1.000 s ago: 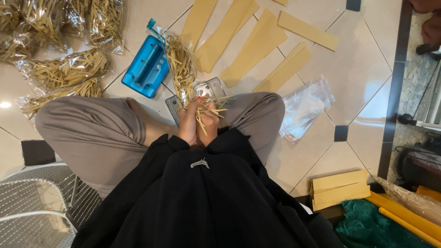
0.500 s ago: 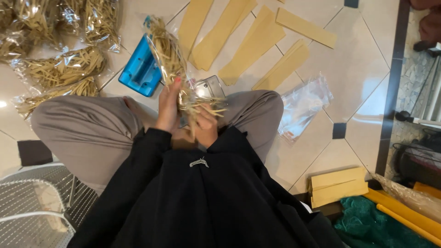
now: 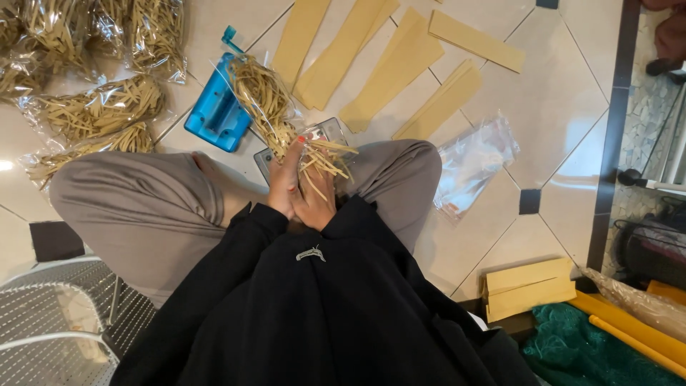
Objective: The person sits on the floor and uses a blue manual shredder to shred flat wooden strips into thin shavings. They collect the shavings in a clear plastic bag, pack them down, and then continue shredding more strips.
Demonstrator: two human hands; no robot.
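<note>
While the left hand [image 3: 284,180] grasps a clear bag of pale strips [image 3: 266,101] (near the blue tool [image 3: 214,114]), the right hand [image 3: 314,201] clenches loose strips [image 3: 330,159] over the lap.

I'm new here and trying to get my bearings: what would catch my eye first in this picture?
Both hands, the left hand and right hand, meet in the lap over a clear bag of pale strips that rises toward the blue tool on the tiled floor. More filled bags lie at upper left, and flat tan sheets fan out at the top.
</note>
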